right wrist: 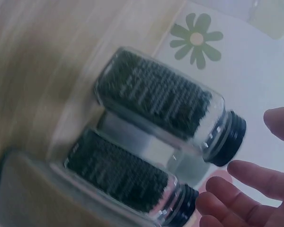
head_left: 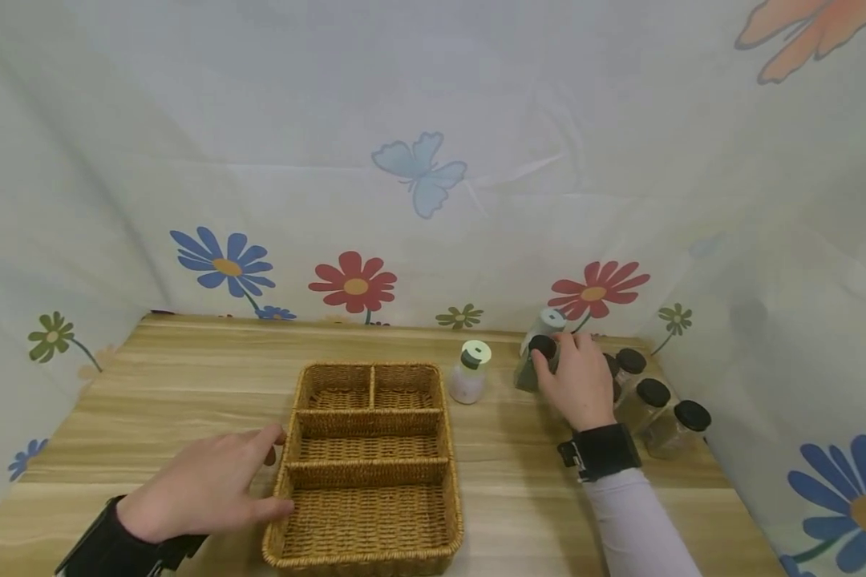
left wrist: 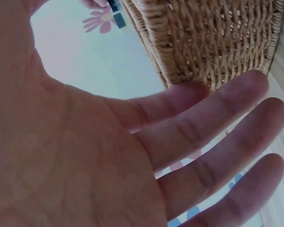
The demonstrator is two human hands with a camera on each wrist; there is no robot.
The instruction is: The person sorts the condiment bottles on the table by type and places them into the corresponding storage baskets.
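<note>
A woven basket (head_left: 368, 513) with several compartments stands in front. Beside its left wall is my left hand (head_left: 209, 485), thumb over the rim and the other fingers stretched along the outside. In the left wrist view the fingertips lie against the basket weave (left wrist: 217, 42). My right hand (head_left: 580, 377) reaches to a glass jar (right wrist: 156, 97) with dark green contents and a black lid (head_left: 543, 346). Thumb and fingers are spread apart close to that lid in the right wrist view. A second such jar (right wrist: 118, 172) stands beside it, its lid near the curled lower fingers.
A white bottle with a pale green top (head_left: 469, 377) stands right of the basket. Another pale bottle (head_left: 548, 320) is behind the right hand. Several black-lidded jars (head_left: 678, 429) line the table's right side. Flower-printed cloth (head_left: 418, 264) hangs behind the wooden table (head_left: 195, 377).
</note>
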